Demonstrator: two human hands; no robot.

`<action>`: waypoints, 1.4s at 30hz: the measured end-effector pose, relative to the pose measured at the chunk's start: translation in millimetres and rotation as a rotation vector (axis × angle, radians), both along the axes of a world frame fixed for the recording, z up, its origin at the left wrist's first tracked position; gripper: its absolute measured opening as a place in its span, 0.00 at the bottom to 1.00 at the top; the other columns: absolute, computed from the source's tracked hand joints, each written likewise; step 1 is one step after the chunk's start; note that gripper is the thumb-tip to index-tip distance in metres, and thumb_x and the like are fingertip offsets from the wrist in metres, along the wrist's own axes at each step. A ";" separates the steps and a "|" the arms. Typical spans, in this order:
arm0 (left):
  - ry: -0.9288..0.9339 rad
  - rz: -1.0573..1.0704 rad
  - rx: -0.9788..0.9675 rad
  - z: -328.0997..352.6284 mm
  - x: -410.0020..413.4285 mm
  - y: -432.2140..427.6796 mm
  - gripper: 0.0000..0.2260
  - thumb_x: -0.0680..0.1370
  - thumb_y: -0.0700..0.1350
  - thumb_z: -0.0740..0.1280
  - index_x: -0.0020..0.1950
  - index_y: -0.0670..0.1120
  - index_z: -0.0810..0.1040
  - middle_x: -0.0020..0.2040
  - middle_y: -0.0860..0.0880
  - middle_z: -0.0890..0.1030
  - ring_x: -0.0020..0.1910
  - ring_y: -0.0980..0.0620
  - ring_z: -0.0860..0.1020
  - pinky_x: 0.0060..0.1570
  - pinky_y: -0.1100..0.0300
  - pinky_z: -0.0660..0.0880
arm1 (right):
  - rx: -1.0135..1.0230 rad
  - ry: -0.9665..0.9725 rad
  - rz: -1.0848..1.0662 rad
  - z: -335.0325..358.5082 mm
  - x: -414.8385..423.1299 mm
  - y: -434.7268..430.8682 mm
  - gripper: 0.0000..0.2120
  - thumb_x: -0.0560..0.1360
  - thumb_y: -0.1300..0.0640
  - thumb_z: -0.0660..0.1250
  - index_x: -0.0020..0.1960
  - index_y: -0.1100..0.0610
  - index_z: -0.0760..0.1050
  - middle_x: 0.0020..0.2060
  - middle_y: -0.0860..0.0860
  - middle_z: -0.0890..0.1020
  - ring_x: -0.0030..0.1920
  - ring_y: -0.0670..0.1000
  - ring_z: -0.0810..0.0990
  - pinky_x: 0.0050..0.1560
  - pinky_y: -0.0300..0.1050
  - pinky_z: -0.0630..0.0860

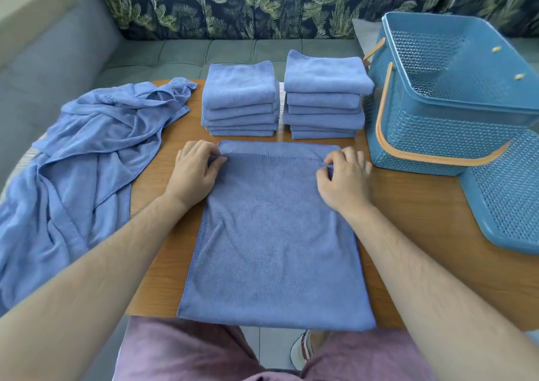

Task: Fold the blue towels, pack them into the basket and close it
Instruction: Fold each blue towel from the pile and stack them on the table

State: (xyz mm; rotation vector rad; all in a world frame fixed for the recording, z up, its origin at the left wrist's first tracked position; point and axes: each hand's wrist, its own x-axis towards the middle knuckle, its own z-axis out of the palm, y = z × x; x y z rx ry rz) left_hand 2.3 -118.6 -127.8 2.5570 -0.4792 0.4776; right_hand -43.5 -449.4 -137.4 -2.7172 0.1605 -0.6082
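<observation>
Head camera: a person's left hand (195, 173) and right hand (344, 179) each pinch a far corner of the top layer of a blue towel (277, 234). The towel lies doubled over and flat on a wooden table (423, 205), stretching from the hands back to the table's near edge. The pinched edge sits just short of the lower layer's far edge.

Just beyond the hands stand two stacks of folded blue towels, one past the left hand (240, 100) and one past the right (325, 94). To the right of the right hand the blue woven-pattern basket (443, 135) stands open, its orange handles down. Its lid (507, 193) lies on the table just beside it, nearer the person. Out to the left of the left hand, a heap of unfolded blue towels (87, 153) spills over the table's edge.
</observation>
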 end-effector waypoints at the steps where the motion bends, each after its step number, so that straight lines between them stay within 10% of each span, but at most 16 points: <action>1: 0.017 -0.008 -0.025 0.5 1.0 0.4 0.05 0.80 0.47 0.68 0.53 0.47 0.74 0.47 0.54 0.75 0.51 0.47 0.73 0.52 0.51 0.68 | 0.009 -0.025 0.008 -0.1 -0.9 -0.4 0.05 0.71 0.55 0.65 0.47 0.54 0.74 0.47 0.53 0.76 0.51 0.59 0.72 0.51 0.54 0.65; 8: 0.114 -0.093 -0.096 3.2 6.5 2.2 0.04 0.81 0.45 0.67 0.54 0.48 0.75 0.48 0.54 0.80 0.49 0.48 0.78 0.52 0.46 0.74 | 0.154 0.052 0.346 7.3 4.2 -28.9 0.04 0.76 0.56 0.65 0.47 0.49 0.70 0.42 0.44 0.76 0.46 0.53 0.75 0.50 0.58 0.73; 19: 0.014 -0.046 -0.055 0.5 6.8 3.8 0.07 0.80 0.47 0.65 0.58 0.51 0.76 0.48 0.54 0.82 0.49 0.51 0.81 0.53 0.48 0.72 | 0.291 -0.093 0.223 6.4 -1.1 -32.2 0.04 0.79 0.59 0.65 0.53 0.54 0.77 0.44 0.44 0.81 0.46 0.49 0.79 0.46 0.44 0.73; 42: 0.018 -0.004 0.066 1.3 8.3 -0.6 0.07 0.80 0.46 0.62 0.52 0.45 0.77 0.47 0.48 0.79 0.47 0.44 0.76 0.50 0.49 0.72 | 0.122 -0.090 0.222 2.5 5.7 -29.8 0.06 0.80 0.61 0.61 0.54 0.57 0.75 0.50 0.53 0.79 0.51 0.56 0.76 0.56 0.54 0.73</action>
